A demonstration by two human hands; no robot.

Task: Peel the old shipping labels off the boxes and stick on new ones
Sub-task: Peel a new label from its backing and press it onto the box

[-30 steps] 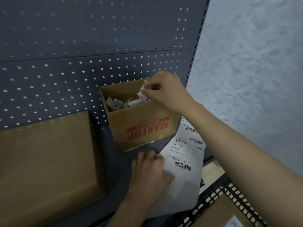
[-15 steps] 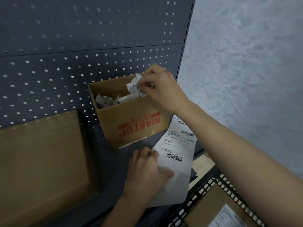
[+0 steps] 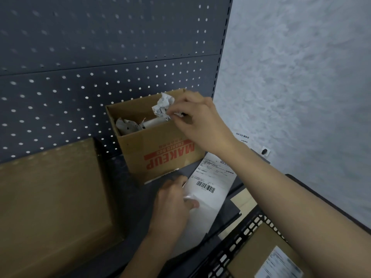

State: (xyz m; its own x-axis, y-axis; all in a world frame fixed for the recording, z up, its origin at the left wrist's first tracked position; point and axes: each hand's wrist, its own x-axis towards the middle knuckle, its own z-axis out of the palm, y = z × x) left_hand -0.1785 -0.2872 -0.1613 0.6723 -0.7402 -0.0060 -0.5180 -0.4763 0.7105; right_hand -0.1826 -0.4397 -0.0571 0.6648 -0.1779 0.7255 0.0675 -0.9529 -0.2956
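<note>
A small open cardboard box printed MAKEUP (image 3: 160, 149) stands on the dark shelf against the pegboard. Several crumpled old labels (image 3: 130, 125) lie inside it. My right hand (image 3: 198, 119) hovers over the box's right rim and pinches a crumpled white label (image 3: 163, 105) at its fingertips. My left hand (image 3: 172, 205) rests on the shelf in front of the box, its fingers on the edge of a sheet of new labels (image 3: 208, 189) with barcodes. A large plain cardboard box (image 3: 50, 201) lies flat at the left.
A dark pegboard (image 3: 100, 57) backs the shelf, and a grey wall (image 3: 301, 97) is on the right. At the lower right a black mesh basket (image 3: 230, 249) holds a cardboard box with a white label (image 3: 279, 263) on it.
My right hand has kept the crumpled label over the open box, shifting it slightly left above the opening. My left hand's fingers have curled up the edge of the label sheet.
</note>
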